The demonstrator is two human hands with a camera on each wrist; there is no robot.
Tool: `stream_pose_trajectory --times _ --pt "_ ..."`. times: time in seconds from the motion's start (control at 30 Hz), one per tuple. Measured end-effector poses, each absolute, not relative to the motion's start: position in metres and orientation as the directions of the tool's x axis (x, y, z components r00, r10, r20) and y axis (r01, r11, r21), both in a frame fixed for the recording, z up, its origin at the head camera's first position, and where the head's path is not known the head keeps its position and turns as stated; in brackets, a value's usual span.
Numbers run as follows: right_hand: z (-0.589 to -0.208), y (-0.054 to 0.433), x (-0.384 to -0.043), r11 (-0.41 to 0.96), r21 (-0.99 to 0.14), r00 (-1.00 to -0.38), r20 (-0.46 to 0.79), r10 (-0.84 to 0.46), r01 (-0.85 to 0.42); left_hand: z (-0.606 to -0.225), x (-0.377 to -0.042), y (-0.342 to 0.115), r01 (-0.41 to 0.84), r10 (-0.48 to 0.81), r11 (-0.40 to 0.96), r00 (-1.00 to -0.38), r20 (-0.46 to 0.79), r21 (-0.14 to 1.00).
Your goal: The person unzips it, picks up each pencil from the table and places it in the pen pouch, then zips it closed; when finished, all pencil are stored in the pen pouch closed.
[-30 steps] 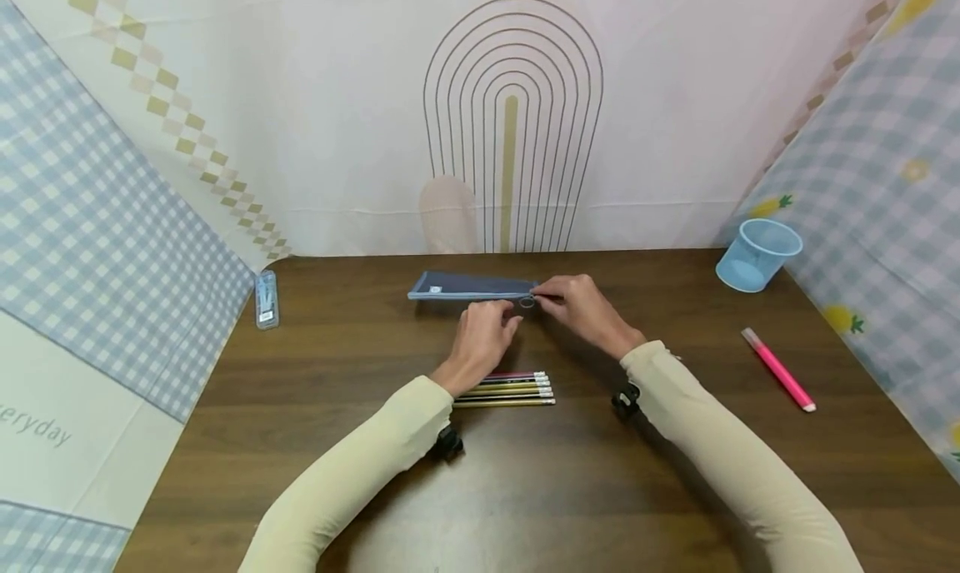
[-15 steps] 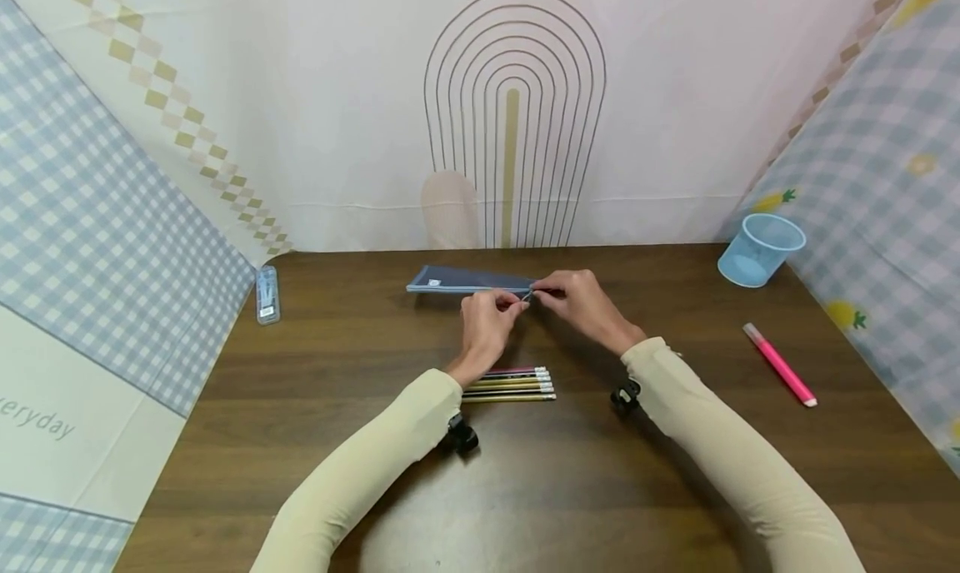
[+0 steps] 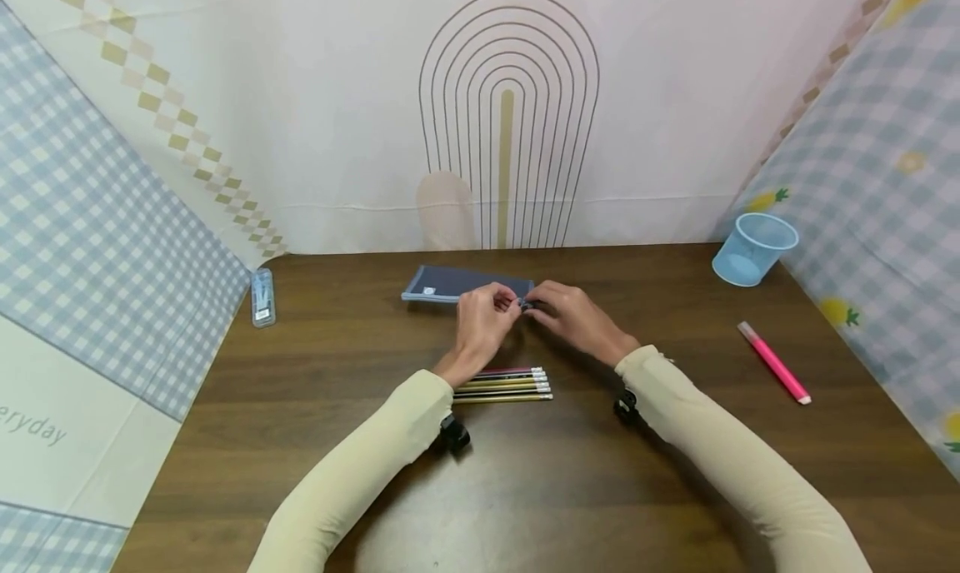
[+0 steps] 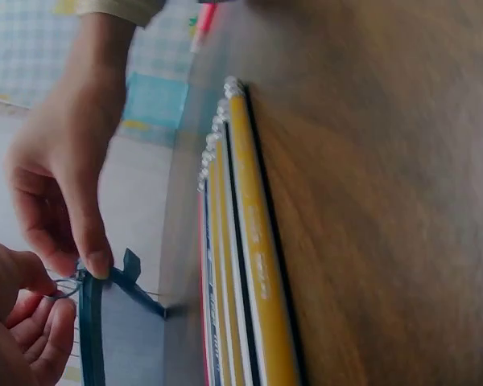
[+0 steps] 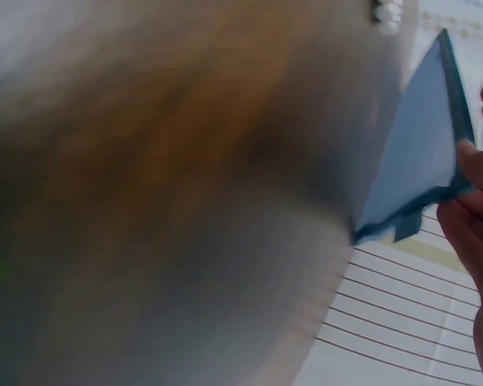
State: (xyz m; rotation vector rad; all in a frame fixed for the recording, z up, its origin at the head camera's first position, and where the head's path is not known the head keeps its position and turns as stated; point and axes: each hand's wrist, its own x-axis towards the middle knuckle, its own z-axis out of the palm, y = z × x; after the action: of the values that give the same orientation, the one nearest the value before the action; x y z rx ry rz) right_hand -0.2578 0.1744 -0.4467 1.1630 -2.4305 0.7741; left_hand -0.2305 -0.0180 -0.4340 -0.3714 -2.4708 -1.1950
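Observation:
A flat blue zip pouch with a small white label stands tilted near the back of the table. Its right front corner is pinched between the thumb and fingers of my right hand. My left hand pinches the ring pull of the zipper at that same corner, fingertips close to the right hand's. In the left wrist view the zipper edge runs down from the right thumb, with a fabric tab beside it. Under the left wrist lies a row of several pencils, their eraser ends pointing right.
On the right are a pink marker and a light blue mesh cup. A small clear-and-blue packet lies at the far left. Patterned cloth borders the wooden table at the back and sides.
The left hand has reached the ring pull and taken it between its fingertips. The right hand keeps its hold on the pouch corner, which has come slightly lower and nearer.

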Motion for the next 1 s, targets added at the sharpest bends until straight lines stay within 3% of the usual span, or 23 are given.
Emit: stream_pose_trajectory --times 0.2,0.33,0.77,1.0 --pt "-0.450 0.179 -0.257 0.481 -0.242 -0.516 0.621 -0.591 -0.843 -0.430 -0.227 -0.021 0.424 0.129 0.652 -0.879 0.459 0.629" --pt "-0.447 0.182 -0.257 0.463 -0.222 -0.488 0.630 -0.604 -0.858 -0.427 -0.226 -0.025 0.438 0.168 0.676 -0.875 0.454 0.593" --pt "-0.444 0.205 -0.259 0.460 -0.223 -0.492 0.602 -0.629 -0.860 -0.432 -0.232 -0.057 0.362 0.117 0.708 -0.907 0.405 0.606" --pt "-0.442 0.220 -0.265 0.495 -0.234 -0.531 0.568 -0.629 -0.837 -0.430 -0.238 -0.088 0.289 0.038 0.744 -0.919 0.393 0.602"
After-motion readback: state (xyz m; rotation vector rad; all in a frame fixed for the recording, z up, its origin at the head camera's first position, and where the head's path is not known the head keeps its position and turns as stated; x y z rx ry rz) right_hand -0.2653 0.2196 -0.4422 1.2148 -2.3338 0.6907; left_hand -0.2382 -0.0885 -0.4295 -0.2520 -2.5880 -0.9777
